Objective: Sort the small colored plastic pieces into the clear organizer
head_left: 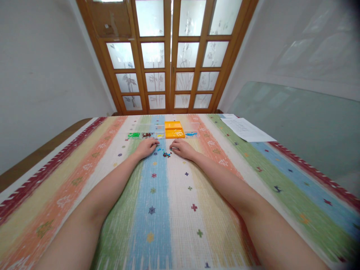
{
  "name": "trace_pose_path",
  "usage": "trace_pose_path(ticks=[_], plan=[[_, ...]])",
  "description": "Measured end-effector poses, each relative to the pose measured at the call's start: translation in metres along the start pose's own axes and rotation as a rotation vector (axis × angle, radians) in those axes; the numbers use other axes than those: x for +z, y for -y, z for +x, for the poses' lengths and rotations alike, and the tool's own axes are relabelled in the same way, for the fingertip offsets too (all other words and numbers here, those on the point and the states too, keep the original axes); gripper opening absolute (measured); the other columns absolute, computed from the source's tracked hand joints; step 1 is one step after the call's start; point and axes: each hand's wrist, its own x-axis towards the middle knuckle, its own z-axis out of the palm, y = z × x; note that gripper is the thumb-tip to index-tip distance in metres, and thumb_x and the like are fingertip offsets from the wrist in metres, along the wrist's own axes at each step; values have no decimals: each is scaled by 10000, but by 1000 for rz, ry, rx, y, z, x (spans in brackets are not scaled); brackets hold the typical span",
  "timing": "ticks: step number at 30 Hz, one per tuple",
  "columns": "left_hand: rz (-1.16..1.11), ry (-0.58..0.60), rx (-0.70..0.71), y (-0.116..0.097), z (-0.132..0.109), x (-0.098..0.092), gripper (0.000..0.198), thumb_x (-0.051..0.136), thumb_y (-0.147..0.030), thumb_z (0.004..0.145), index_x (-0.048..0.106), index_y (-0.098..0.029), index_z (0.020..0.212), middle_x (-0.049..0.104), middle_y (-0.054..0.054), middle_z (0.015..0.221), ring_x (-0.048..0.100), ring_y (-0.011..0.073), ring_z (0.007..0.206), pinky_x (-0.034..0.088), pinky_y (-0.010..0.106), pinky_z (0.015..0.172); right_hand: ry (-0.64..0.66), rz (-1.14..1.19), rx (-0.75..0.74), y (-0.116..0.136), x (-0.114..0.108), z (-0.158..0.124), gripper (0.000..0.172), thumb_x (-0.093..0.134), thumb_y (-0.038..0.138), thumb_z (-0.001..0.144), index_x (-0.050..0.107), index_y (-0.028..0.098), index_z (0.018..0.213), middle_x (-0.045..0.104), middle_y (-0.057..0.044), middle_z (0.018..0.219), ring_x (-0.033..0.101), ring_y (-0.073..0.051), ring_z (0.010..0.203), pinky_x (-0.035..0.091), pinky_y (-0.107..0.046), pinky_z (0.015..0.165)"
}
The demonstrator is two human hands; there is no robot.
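My left hand (146, 147) rests on the striped cloth with its fingers curled and drawn together, beside a few blue bits. What its fingertips hold, if anything, is too small to make out. Across from it, my right hand (182, 147) has its fingers bent and pinched close to the table; their contents are also unclear. Between the hands lies a small pile of mixed pieces (166, 154) in dark red, green and blue. Just beyond stands an orange tray (173, 125) with white pieces in its near part.
Clear compartments with green pieces (134, 135), brown pieces (147, 135), yellow pieces (160, 135) and blue pieces (191, 134) flank the tray. A printed paper sheet (244, 129) lies at the far right. The striped tablecloth (152, 225) covers the table; a wooden glazed door (171, 56) stands behind.
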Motion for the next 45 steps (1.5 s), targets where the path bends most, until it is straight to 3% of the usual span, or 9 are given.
trace_pose_path(ticks=[6,9,14,20,26,32,39,42,45], plan=[[-48,60,48,-12,0,-2,286,529,-236,960,758,-249,1130,732,70,1138,643,248,1143,475,425,1076,-12,-7,25,0,0,1,86,629,210,952,715,206,961,687,-74,1010,607,-215,991,460,-330,891],[-55,88,44,-18,0,-3,288,538,-221,950,762,-260,1128,724,70,1140,631,256,1167,459,444,1105,-50,-6,119,-2,-1,2,86,616,204,943,701,200,928,703,-65,944,611,-205,897,454,-315,817],[-67,107,68,-22,0,-7,290,537,-205,947,767,-258,1116,706,74,1130,628,248,1145,452,440,1109,-282,134,389,-20,-10,0,96,596,262,920,655,202,874,693,-26,816,587,-176,730,422,-286,691],[-81,123,97,-21,0,-8,263,568,-224,938,773,-240,1101,685,88,1135,619,255,1135,466,429,1072,-578,208,643,-53,-27,-9,183,593,385,891,615,206,862,673,-48,821,588,-196,753,455,-306,709],[-76,130,96,-19,1,-6,234,567,-245,953,771,-235,1069,682,87,1095,621,250,1110,471,420,1051,-755,209,800,-84,-34,-18,233,593,393,878,681,179,908,727,-119,899,653,-246,818,514,-367,772],[-57,95,40,-17,1,-3,187,596,-265,948,768,-242,1016,700,84,1048,625,260,1097,459,433,1055,-769,194,827,-100,-30,-21,305,600,401,865,735,163,1000,760,-138,972,693,-268,894,551,-413,852],[30,44,-52,-19,1,-6,128,642,-304,921,743,-226,934,699,76,944,629,252,922,490,388,879,-776,117,770,-86,-32,-19,328,539,342,903,730,163,1100,741,-166,1118,681,-276,990,530,-445,948],[86,27,-73,-18,1,-6,152,654,-330,917,713,-213,841,681,79,867,619,253,865,482,377,821,-689,87,688,-72,-32,-16,287,531,317,906,732,172,1050,742,-153,1090,668,-271,959,522,-442,934],[102,35,-56,-19,2,-4,181,635,-337,928,698,-213,811,686,80,858,616,248,840,478,370,793,-487,129,520,-53,-28,-10,223,547,301,905,737,192,950,752,-93,956,662,-236,871,516,-378,842]])
